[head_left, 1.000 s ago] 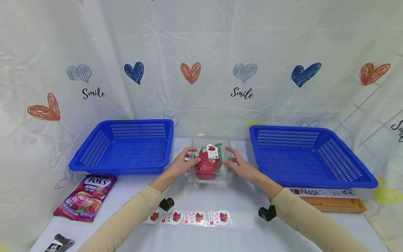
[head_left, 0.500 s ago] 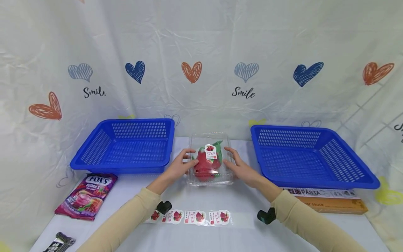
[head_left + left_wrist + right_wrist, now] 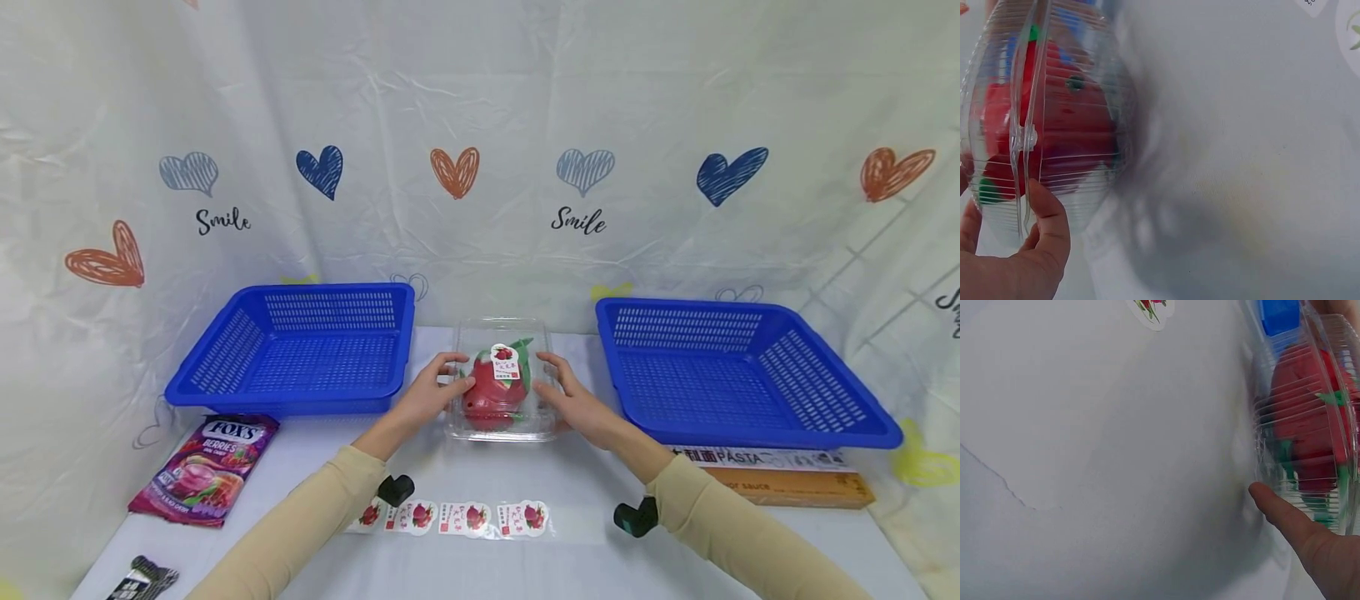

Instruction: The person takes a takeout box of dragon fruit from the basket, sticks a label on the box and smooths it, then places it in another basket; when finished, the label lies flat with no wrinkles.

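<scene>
A clear plastic clamshell box (image 3: 500, 432) is held between my two hands near the back of the table. Inside lies a red dragon fruit (image 3: 489, 400) with green leafy tips. On the lid is a white sticker (image 3: 505, 363) with a dragon fruit picture. My left hand (image 3: 429, 393) grips the box's left side; the left wrist view shows its thumb (image 3: 1049, 215) and fingers pinching the rim. My right hand (image 3: 581, 404) holds the opposite side, one finger (image 3: 1282, 509) stretched along the box's lower part. Whether the box touches the table cannot be told.
Blue plastic baskets stand to the left (image 3: 330, 354) and right (image 3: 720, 375). A strip of dragon fruit stickers (image 3: 468, 518) lies in front. A Fox's candy bag (image 3: 206, 471) and a black packet (image 3: 142, 581) lie left, a pasta box (image 3: 795, 483) right.
The box, with the fruit in it, shows only slight shifts and tilts between both hands. Each hand keeps its place on the sides of the box.
</scene>
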A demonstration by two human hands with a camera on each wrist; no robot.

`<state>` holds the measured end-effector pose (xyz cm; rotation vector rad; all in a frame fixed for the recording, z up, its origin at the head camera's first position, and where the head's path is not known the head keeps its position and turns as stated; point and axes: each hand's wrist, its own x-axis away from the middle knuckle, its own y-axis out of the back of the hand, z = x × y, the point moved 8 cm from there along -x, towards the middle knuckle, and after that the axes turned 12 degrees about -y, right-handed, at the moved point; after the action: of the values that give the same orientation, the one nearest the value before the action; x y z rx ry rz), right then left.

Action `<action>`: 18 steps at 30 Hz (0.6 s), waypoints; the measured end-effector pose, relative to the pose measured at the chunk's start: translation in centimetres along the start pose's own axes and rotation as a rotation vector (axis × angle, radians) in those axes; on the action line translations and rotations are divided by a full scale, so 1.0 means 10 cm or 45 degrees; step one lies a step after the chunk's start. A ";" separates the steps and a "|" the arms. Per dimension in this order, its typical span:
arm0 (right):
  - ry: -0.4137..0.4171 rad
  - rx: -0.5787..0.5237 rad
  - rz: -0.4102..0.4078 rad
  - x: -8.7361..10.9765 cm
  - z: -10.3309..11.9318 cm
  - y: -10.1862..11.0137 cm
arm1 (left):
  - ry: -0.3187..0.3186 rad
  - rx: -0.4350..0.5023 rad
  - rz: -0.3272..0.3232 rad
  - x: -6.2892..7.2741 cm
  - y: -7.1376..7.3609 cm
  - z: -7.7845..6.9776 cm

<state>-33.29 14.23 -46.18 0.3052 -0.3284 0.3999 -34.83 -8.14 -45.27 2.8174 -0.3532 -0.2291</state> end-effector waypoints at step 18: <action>-0.019 -0.070 -0.059 0.01 -0.05 0.02 | 0.004 -0.002 0.017 -0.01 -0.04 -0.03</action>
<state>-33.19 14.64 -46.59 0.2620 -0.3460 0.3424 -34.77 -7.71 -45.10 2.8127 -0.3705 -0.2225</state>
